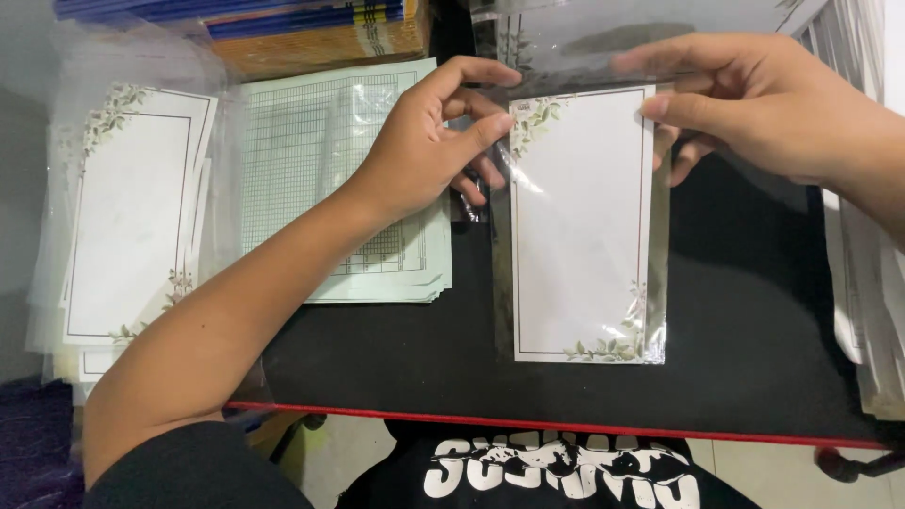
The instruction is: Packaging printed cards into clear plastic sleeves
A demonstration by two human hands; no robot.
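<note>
I see my left hand (429, 141) pinching the top left corner of a clear plastic sleeve (660, 311), thumb and forefinger closed on its edge. My right hand (754, 99) grips the top right corner the same way, thumb pressed against the front. Inside the sleeve sits a white card (580, 236) with a thin dark border and leafy sprigs at two corners. The sleeve lies upright on the black table (754, 330), near the middle, its lower end close to the red front edge. To the left, under my forearm, lies a stack of pale green grid sheets (302, 151). Further left is a pile of bagged cards (127, 217) of the same design. Stacked books (311, 33) sit at the far edge.
</note>
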